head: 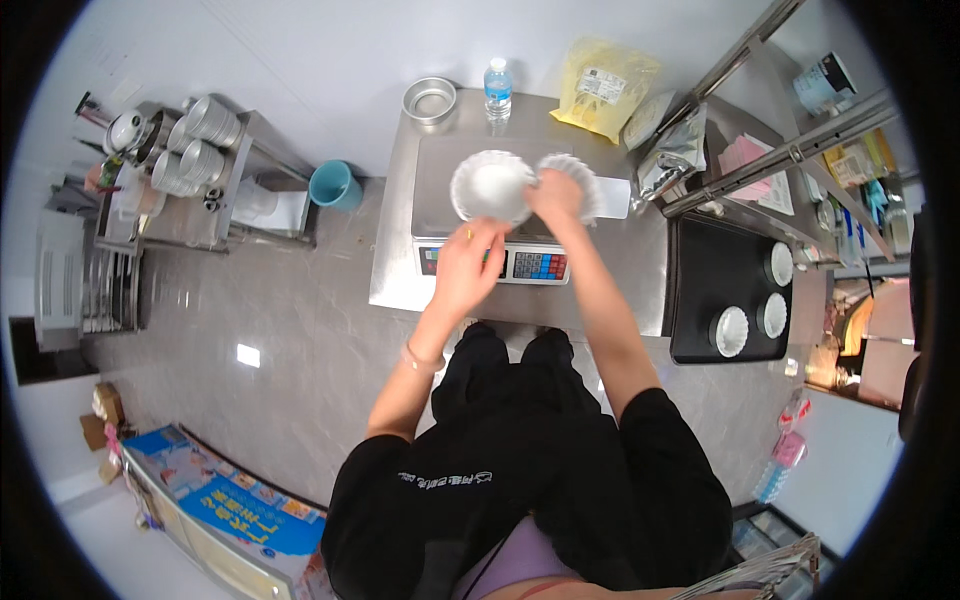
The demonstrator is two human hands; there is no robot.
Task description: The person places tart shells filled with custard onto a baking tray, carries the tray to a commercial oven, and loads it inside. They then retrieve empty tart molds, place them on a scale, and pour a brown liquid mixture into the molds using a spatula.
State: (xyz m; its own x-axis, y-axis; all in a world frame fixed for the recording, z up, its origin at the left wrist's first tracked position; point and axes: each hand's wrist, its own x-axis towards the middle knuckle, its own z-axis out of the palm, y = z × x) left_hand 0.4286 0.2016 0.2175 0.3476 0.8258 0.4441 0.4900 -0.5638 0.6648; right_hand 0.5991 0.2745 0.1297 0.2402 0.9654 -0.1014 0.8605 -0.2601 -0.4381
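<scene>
On the steel table stands a digital scale (540,267) with a keypad along its front. A white fluted paper liner (491,180) lies spread over the scale's platform; whether a tin is under it cannot be told. My left hand (472,262) is at the near edge of this liner, fingertips touching or just above it. My right hand (555,196) is closed on the edge of a second fluted paper liner or stack of liners (583,180), to the right of the first. The fingers of both hands are slightly blurred.
Behind the scale stand a round metal tin (429,100), a water bottle (498,91) and a yellow plastic bag (604,86). At right, a black tray (694,315) holds several paper-lined tins beneath a metal shelf. A blue bucket (335,185) and a rack with stacked tins (214,120) are left.
</scene>
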